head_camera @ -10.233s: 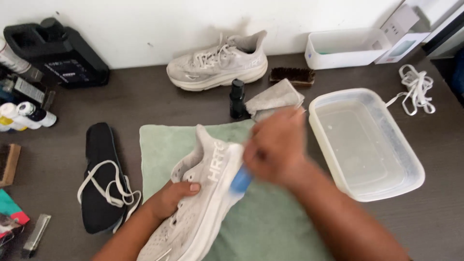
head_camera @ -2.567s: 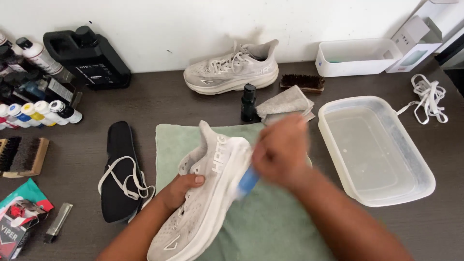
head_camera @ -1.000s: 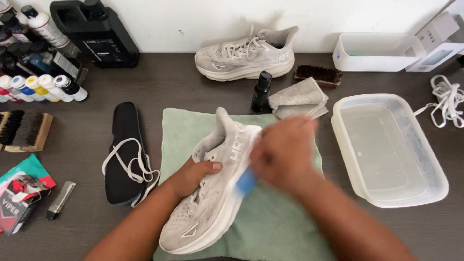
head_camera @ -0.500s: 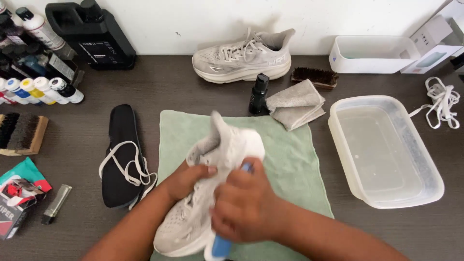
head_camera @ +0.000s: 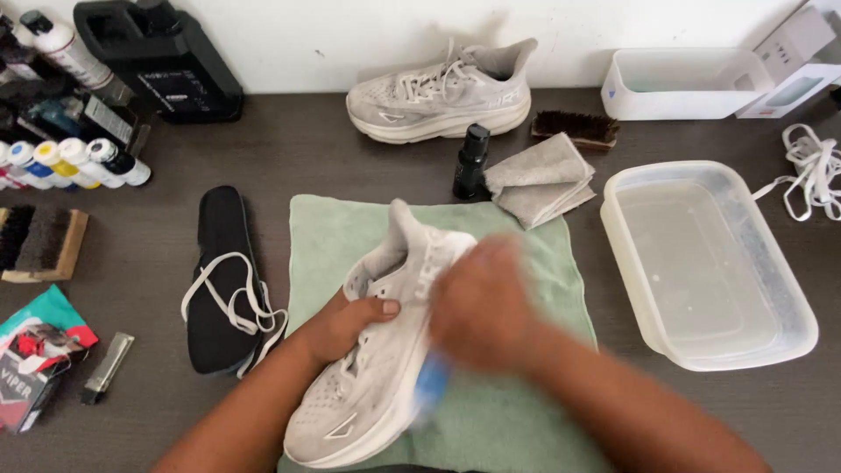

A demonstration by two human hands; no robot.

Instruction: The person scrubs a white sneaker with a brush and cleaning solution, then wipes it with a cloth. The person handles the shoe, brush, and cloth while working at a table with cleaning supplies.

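While the white shoe [head_camera: 385, 350] lies on the green towel [head_camera: 517, 263], the left hand [head_camera: 346, 324] grips its top, and the blurry right hand [head_camera: 477, 311] wraps fingers around a blue brush [head_camera: 431, 385] against its sole.

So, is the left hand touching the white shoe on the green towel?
Touching. The head view shows the left hand gripping the white shoe at its opening, thumb pressed on the upper, no gap between them. The shoe lies on the green towel.
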